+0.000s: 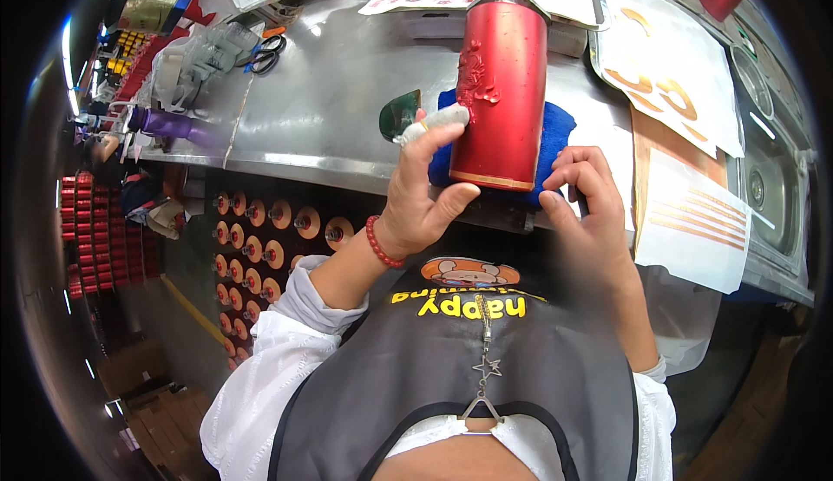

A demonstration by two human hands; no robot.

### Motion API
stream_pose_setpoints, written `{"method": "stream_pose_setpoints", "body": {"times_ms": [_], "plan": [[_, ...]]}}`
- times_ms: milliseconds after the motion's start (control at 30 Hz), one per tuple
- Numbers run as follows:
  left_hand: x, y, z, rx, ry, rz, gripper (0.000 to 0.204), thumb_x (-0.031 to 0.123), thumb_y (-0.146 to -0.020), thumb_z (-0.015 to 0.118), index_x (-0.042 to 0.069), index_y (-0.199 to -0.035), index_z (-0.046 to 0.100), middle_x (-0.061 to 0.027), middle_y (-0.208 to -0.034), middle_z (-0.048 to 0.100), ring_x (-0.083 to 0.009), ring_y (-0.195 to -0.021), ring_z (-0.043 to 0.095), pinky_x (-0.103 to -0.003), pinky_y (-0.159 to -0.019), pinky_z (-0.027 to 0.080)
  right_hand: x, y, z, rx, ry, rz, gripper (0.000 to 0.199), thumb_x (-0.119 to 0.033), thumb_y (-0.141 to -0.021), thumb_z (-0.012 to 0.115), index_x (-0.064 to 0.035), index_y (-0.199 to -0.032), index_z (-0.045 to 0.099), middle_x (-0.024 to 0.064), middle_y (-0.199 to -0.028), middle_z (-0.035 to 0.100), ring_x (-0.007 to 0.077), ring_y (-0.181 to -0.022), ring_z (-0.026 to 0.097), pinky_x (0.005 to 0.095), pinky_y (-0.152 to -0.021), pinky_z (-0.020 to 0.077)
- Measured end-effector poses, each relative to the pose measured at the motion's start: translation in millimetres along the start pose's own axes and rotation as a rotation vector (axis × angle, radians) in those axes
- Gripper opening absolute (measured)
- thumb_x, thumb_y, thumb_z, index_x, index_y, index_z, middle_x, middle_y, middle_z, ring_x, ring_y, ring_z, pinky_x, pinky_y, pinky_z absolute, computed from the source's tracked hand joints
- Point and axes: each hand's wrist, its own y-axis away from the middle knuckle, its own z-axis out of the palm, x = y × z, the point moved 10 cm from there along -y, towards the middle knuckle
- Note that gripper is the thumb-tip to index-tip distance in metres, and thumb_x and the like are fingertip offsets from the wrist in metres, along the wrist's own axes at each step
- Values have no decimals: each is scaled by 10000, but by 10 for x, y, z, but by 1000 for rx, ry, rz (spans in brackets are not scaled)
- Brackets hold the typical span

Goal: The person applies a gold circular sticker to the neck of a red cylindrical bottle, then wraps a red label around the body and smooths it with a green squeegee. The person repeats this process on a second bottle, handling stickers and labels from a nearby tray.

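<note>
A shiny red bottle (505, 91) with a raised relief on its left side lies on a folded blue cloth (558, 130), its base toward me. A thin gold band runs around the base edge. My left hand (415, 190) grips the bottle's lower left: the index finger, in a whitish finger cot, rests along the side, and the thumb is at the base edge. My right hand (594, 203) is just right of the base, beside the cloth. Its fingers are bent with thumb and index tips close together; anything between them is too small to make out.
A dark green oval piece (400, 115) lies left of the bottle on the metal table (299, 104). Farther left are scissors (266, 53) and a purple bottle (165, 124). At right are a sheet of gold strips (694, 221), a sheet of orange-gold cutouts (664, 65) and a sink (772, 177).
</note>
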Motion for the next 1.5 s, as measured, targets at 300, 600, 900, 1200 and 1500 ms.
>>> {"method": "stream_pose_setpoints", "body": {"times_ms": [300, 600, 900, 1200, 1500], "plan": [[-182, -135, 184, -52, 284, -277, 709, 215, -938, 692, -15, -1473, 287, -156, -1472, 330, -248, -1395, 325, -377, -1174, 254, -283, 188, 147, 87, 213, -368, 539, 106, -677, 724, -51, -1183, 623, 129, -1083, 555, 340, -1073, 544, 466, -974, 469], [-134, -269, 181, -108, 141, -213, 782, 217, -835, 729, -27, -1456, 319, -195, -1393, 410, -298, -1317, 413, -393, -1133, 318, -295, 194, 146, 90, 215, -405, 548, 116, -676, 727, -53, -1187, 625, 128, -1088, 563, 349, -1081, 548, 465, -955, 476], [-159, -273, 240, -206, 167, -245, 882, 233, -849, 735, -41, -1509, 218, -183, -1496, 308, -265, -1425, 297, -388, -1190, 224, -285, 191, 145, 86, 197, -406, 547, 123, -670, 726, -47, -1181, 631, 131, -1088, 568, 347, -1072, 553, 461, -939, 483], [-168, -281, 274, -217, 199, -241, 873, 248, -876, 729, -28, -1520, 209, -181, -1504, 308, -264, -1421, 310, -386, -1180, 251, -267, 186, 145, 79, 180, -399, 551, 135, -666, 722, -45, -1179, 633, 126, -1081, 570, 337, -1068, 558, 448, -934, 487], [-215, -280, 264, -193, 275, -298, 886, 235, -857, 719, -31, -1523, 199, -175, -1512, 282, -262, -1440, 262, -394, -1190, 228, -251, 179, 154, 75, 178, -395, 566, 137, -666, 721, -58, -1188, 619, 123, -1076, 573, 336, -1072, 559, 447, -929, 485]]}}
